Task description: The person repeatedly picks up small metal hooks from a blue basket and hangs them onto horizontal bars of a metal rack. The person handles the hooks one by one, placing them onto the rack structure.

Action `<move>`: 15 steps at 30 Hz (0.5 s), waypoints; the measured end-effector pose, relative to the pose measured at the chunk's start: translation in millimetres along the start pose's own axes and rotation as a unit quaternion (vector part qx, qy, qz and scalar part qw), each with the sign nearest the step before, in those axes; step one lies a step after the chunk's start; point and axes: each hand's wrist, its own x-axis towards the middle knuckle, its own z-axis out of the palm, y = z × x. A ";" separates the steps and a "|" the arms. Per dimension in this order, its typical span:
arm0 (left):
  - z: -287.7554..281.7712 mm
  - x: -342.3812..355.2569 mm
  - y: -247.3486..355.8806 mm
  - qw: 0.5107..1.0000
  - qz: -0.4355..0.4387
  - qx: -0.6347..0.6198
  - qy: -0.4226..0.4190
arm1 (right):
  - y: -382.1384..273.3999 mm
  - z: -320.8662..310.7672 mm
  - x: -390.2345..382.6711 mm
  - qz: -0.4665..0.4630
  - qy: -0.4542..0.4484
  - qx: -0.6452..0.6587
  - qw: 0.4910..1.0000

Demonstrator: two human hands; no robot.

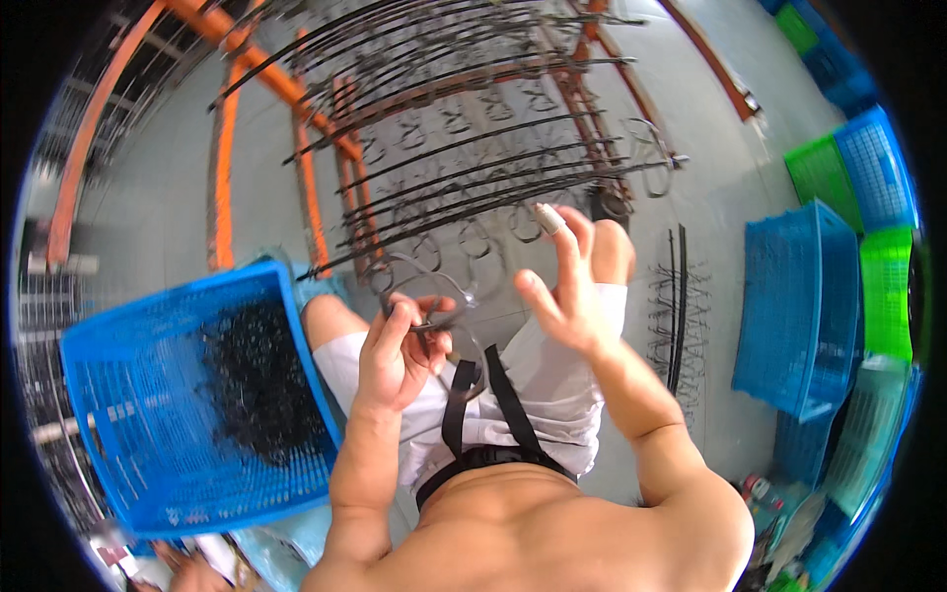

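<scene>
My left hand (400,350) is closed on a thin dark looped piece (464,296), whose rings stick out above and to the right of my fingers. My right hand (562,286) is raised to the right of it with fingers apart, holding nothing, a pale wrap on one fingertip. Just beyond both hands is an orange metal rack (223,178) carrying long black rods (395,235) hung with similar small looped pieces (473,237). Beside my left arm stands a blue plastic basket (128,395) with a heap of small black pieces (256,385) in it.
At my right, black rods with wire hooks (676,316) lie on the grey floor (705,187). Beyond them stand blue crates (789,306) and green crates (883,291). Part of another person (178,572) shows at the lower left, behind the basket.
</scene>
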 end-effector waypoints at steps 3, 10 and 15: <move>23.9 10.8 -25.8 0.996 0.076 0.041 0.013 | 9.5 14.1 -30.4 0.373 -0.063 0.296 0.877; 29.0 26.6 -57.6 0.953 0.012 0.296 -0.059 | 30.6 29.9 -45.5 0.328 0.051 0.440 0.835; 22.3 24.8 -58.2 0.960 -0.008 0.278 -0.032 | 99.9 -13.3 1.4 0.256 0.235 0.246 0.905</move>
